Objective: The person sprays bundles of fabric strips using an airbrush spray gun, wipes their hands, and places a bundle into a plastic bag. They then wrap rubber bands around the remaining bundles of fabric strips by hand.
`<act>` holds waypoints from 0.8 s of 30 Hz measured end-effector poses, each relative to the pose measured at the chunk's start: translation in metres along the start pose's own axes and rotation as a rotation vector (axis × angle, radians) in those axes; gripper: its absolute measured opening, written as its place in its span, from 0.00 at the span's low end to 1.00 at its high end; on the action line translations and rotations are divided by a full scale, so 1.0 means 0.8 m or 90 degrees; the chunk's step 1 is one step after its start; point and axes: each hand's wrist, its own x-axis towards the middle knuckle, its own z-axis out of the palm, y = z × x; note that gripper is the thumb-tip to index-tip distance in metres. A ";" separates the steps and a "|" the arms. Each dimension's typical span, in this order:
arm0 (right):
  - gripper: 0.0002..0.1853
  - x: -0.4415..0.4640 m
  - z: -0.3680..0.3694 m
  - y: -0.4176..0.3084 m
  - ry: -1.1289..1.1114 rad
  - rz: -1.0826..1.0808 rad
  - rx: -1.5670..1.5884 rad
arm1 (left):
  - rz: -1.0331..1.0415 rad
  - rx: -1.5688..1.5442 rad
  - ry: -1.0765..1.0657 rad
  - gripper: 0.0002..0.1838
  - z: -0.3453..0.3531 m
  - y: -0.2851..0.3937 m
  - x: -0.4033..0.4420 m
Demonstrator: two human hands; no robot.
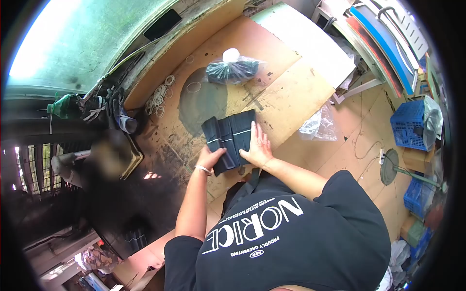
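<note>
My left hand (209, 160) curls around the lower left edge of a stack of flat black strips (230, 137), its thumb on the near face. Thin white bands run across the stack. My right hand (259, 147) grips the right side of the stack, fingers stretched along its edge and thumb on its lower front. The stack is held between both hands over the near part of a worktable (276, 109). Beyond it lies a clear plastic bag (233, 71) with dark contents and a white knotted top.
White rubber bands (158, 100) lie loose on the table's left. A round dark patch (199, 104) marks its surface. Crumpled clear plastic (319, 124) is at the right edge. Blue crates (411, 125) and a stand with a round base (389, 166) are on the floor at right.
</note>
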 end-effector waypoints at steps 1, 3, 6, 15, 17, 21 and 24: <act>0.58 0.004 0.003 0.004 0.010 -0.019 0.023 | 0.032 0.066 0.063 0.27 0.010 -0.016 0.006; 0.56 0.013 0.002 0.017 0.031 -0.058 0.067 | 0.000 0.102 0.107 0.23 0.020 -0.024 0.016; 0.53 0.034 -0.007 0.040 0.021 -0.118 0.108 | 0.016 0.099 0.144 0.18 0.032 -0.029 0.017; 0.42 0.042 -0.022 0.085 -0.065 -0.159 0.170 | 0.126 0.140 0.387 0.18 0.062 -0.006 -0.023; 0.42 0.042 -0.023 0.087 -0.067 -0.178 0.169 | 0.112 -0.125 0.211 0.18 0.089 0.024 -0.029; 0.28 0.054 -0.025 0.089 -0.055 -0.131 0.392 | 0.239 0.533 0.381 0.43 0.137 0.014 -0.013; 0.24 0.067 -0.023 0.099 -0.046 -0.188 0.318 | 0.250 0.484 0.315 0.52 0.152 0.016 -0.020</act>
